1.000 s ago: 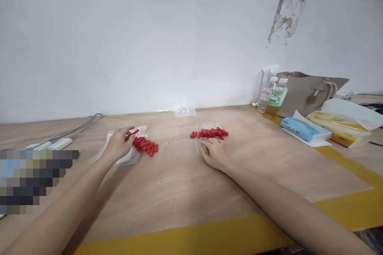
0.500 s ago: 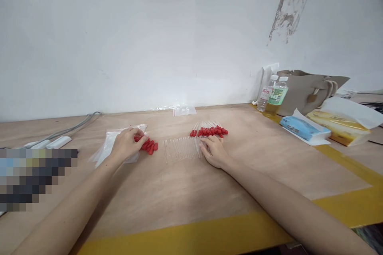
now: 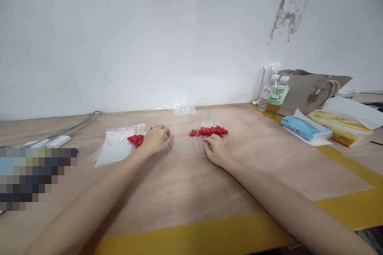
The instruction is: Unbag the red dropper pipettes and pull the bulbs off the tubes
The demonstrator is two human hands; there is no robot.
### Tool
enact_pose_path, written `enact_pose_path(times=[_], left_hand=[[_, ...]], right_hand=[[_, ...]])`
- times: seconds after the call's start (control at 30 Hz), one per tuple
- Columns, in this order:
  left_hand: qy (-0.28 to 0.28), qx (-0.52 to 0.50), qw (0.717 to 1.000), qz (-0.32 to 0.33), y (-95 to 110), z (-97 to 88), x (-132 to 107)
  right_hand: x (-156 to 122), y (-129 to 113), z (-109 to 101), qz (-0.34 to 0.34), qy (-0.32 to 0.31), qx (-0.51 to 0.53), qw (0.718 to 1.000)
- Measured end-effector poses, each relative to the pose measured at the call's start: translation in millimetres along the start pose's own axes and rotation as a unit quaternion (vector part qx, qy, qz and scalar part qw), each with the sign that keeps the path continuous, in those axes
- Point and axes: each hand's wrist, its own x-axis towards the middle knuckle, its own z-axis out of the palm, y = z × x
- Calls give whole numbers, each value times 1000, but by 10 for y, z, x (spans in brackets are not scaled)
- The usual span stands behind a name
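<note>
Tubes with red tops lie behind the right hand and look done. Bare tubes between both hands, and loose tops by the left hand, seem left to do. Both hands curl; I can't tell if they grip anything.

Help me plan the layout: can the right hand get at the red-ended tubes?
Likely yes: the right hand is just on the near side of the red-ended tubes, with nothing visible in between.

Passable at six o'clock, over bare desk between both forearms. Barred at twelve by the wall, at two by red-tipped tubes, then bottles, at three by tissue packs.
</note>
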Motion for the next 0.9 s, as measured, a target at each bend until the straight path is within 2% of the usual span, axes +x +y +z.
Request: enact_pose_path(times=[0.23,0.37,0.47,0.57,0.67,0.73,0.77,0.83,0.9], left_hand=[[-53,-66,995,-43,409,340,452],[-89,-87,988,-86,561,498,640],[-99,-93,984,-117,591,529,717],[-79,-99,982,-143,547,457,718],[-29,-105,983,-146,433,302,560],[3,-114,986,-121,325,203,336],[19,-122,988,-97,267,170,193],[96,-142,985,-10,155,146,-121],[138,-135,981,26,70,174,-414]], right_hand=[[1,5,7,-2,-4,-11,1000],[-1,-1,-4,3,-5,-9,1000],[-4,-8,-11,3,-4,-11,1000],[-6,-8,-12,0,1,-10,1000],[-2,3,-14,-16,33,-1,999],[6,13,-23,-33,82,12,996],[9,16,-31,-44,108,17,993],[12,10,-52,-74,145,15,987],[2,-15,-76,-121,144,-2,982]])
